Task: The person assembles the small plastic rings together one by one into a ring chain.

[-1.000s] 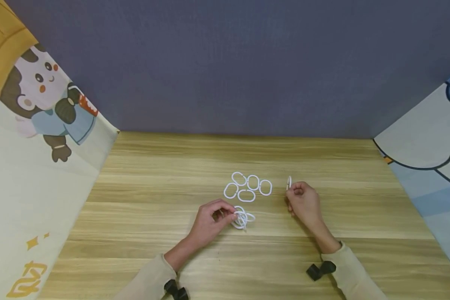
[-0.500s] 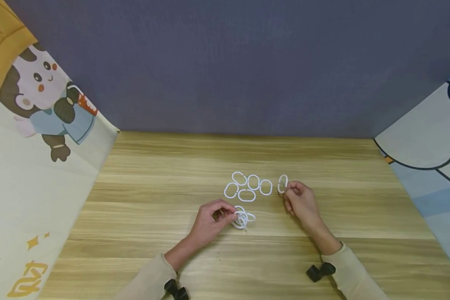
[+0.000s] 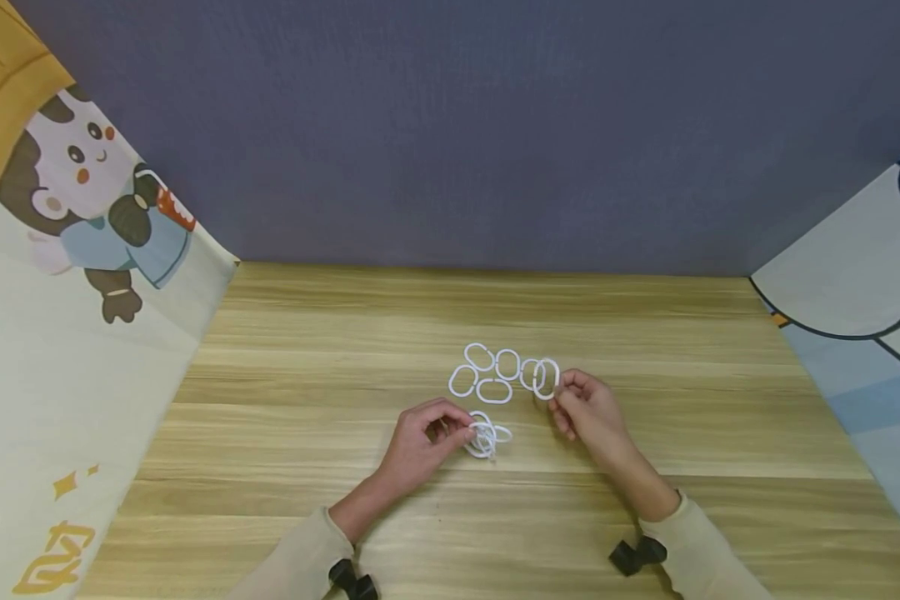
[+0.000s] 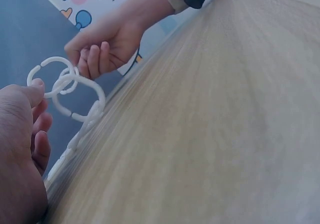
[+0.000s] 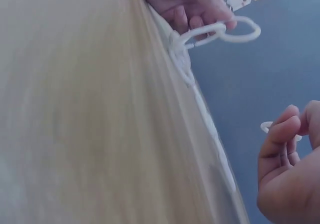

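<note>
My left hand (image 3: 423, 442) pinches one of a bunch of linked white plastic rings (image 3: 482, 427) low over the table. In the left wrist view the pinched ring (image 4: 54, 59) has a small gap and hooks through another link (image 4: 102, 91), from which more hang down. My right hand (image 3: 596, 421) pinches a single white oval ring (image 3: 558, 377) between thumb and index finger. That ring overlaps the rightmost loose ring (image 3: 523, 372) as seen from above. In the right wrist view, the fingers mostly hide the right hand's ring (image 5: 266, 127).
Several loose oval rings, such as the lowest one (image 3: 493, 402), lie flat in a cluster beyond the bunch. The wood-grain table (image 3: 330, 350) meets a dark blue panel (image 3: 450, 167) at the back. Cartoon-printed panels (image 3: 15, 350) stand at the sides.
My right hand has moved left and slightly towards me with its ring, which has turned from edge-on to nearly face-on. The left hand keeps its pinch in the same place.
</note>
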`<action>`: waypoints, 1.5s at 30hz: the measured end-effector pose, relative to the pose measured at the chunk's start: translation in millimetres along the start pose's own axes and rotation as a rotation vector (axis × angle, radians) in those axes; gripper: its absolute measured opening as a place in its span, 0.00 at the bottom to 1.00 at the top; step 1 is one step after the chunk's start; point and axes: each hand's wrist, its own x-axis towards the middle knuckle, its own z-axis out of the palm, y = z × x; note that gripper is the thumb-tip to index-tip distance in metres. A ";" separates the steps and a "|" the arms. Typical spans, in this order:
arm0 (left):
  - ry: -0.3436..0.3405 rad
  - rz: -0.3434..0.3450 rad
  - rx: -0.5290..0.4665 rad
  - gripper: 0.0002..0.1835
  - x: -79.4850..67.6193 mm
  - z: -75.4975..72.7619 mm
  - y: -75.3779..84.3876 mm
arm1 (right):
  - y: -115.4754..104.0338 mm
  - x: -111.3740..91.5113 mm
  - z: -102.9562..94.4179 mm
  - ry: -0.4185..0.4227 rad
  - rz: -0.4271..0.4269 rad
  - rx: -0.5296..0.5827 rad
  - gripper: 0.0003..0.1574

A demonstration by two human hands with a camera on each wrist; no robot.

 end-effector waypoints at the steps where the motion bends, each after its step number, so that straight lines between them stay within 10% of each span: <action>1: 0.001 0.000 0.000 0.06 0.1 -0.2 0.3 | -1.5 -1.7 0.9 -0.010 0.002 0.007 0.03; 18: 0.012 0.006 -0.014 0.06 0.4 -0.3 -0.4 | -21.5 -33.1 15.3 -0.277 -0.084 0.075 0.04; 45: -0.002 0.007 -0.001 0.06 -0.1 -0.8 -3.4 | -16.1 -38.0 28.1 -0.370 0.022 -0.048 0.07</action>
